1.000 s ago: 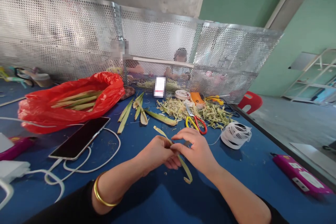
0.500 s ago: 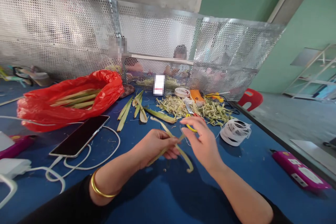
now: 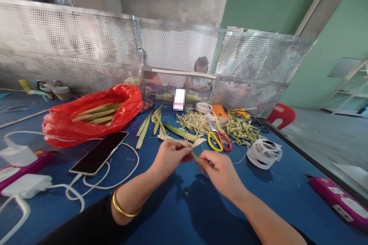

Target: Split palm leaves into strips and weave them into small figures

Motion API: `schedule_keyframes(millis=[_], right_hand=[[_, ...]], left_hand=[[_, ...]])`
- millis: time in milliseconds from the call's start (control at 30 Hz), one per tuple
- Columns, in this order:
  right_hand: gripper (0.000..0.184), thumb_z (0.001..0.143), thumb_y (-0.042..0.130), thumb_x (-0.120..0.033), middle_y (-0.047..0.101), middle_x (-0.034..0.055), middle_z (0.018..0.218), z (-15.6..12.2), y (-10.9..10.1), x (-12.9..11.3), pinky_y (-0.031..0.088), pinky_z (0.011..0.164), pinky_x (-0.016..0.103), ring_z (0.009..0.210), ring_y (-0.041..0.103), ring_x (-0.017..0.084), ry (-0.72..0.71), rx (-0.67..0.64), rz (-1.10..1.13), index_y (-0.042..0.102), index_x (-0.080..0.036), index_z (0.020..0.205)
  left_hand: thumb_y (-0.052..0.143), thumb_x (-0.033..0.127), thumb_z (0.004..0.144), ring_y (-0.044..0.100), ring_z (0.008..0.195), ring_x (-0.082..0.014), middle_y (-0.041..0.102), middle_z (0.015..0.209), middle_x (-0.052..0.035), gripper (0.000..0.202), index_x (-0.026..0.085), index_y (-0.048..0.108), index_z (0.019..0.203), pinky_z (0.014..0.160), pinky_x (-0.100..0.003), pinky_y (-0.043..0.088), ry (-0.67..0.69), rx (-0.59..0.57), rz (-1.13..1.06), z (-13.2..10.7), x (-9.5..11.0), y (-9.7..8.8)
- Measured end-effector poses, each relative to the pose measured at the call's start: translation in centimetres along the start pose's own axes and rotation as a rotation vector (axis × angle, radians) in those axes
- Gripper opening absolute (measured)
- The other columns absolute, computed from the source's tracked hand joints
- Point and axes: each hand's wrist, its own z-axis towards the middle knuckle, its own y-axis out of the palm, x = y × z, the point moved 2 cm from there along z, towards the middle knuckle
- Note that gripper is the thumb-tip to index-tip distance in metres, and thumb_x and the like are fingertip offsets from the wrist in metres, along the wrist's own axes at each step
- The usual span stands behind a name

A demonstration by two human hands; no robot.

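Note:
Pale green-yellow leaf strips [image 3: 175,140] cross between my hands, above the blue table. My left hand [image 3: 174,156] pinches them where they cross, thumb on top. The lower end of a strip is gripped between thumb and fingers of my right hand [image 3: 217,166]. One broader end [image 3: 199,142] sticks up between the hands. Just beyond my right hand lie scissors [image 3: 220,141] with one yellow and one red handle. Farther off rest several green husk leaves [image 3: 143,130] and a heap of shredded strips [image 3: 191,121].
At the left, a red plastic bag [image 3: 64,128] holds long leaves, beside a phone [image 3: 100,153] on a white cable. White cord coil [image 3: 263,154] and a purple power strip [image 3: 339,201] are at the right. Behind a perforated metal screen [image 3: 178,46] sit people.
My right hand has come down and closed on a strip it was apart from. The strip end that hung down now points up. The view has shifted, uncovering the scissors.

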Motion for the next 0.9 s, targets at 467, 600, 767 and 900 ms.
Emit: schedule_keyframes(millis=[467, 600, 767, 900], right_hand=[[0.024, 0.079, 0.059, -0.037, 0.063, 0.0006, 0.063, 5.5, -0.4, 0.3, 0.046, 0.065, 0.026, 0.065, 0.058, 0.017, 0.149, 0.117, 0.389, 0.064, -0.017, 0.067], [0.025, 0.081, 0.056, -0.035, 0.059, 0.0002, 0.059, 5.8, 1.2, 1.4, 0.044, 0.060, 0.025, 0.062, 0.055, 0.016, 0.135, 0.144, 0.323, 0.064, -0.017, 0.066], [0.032, 0.084, 0.052, -0.044, 0.069, 0.0064, 0.079, 5.1, 1.4, 3.3, 0.049, 0.075, 0.032, 0.079, 0.063, 0.023, 0.150, 0.161, 0.326, 0.068, -0.017, 0.090], [0.041, 0.085, 0.050, -0.049, 0.069, 0.0097, 0.099, 4.7, 0.8, 3.6, 0.052, 0.075, 0.032, 0.093, 0.064, 0.024, 0.210, 0.196, 0.313, 0.060, -0.019, 0.112]], left_hand=[[0.071, 0.031, 0.067, 0.063, 0.050, -0.0126, 0.067, 0.059, -0.0026, 0.026, 0.012, 0.065, 0.085, 0.047, -0.021, 0.047, -0.186, -0.147, -0.066, 1.2, 1.1, -1.1], [0.070, 0.034, 0.068, 0.061, 0.047, -0.0115, 0.068, 0.058, -0.0040, 0.024, 0.012, 0.066, 0.077, 0.044, -0.020, 0.043, -0.198, -0.194, -0.023, 1.6, -0.3, -1.2], [0.070, 0.036, 0.069, 0.064, 0.052, -0.0124, 0.070, 0.062, -0.0053, 0.027, 0.012, 0.067, 0.079, 0.049, -0.020, 0.045, -0.248, -0.125, -0.137, 2.0, -0.6, -1.8], [0.065, 0.035, 0.075, 0.069, 0.075, -0.0167, 0.074, 0.083, -0.0102, 0.028, 0.012, 0.068, 0.092, 0.067, -0.023, 0.051, -0.252, -0.035, -0.325, 2.4, -0.1, -2.7]])
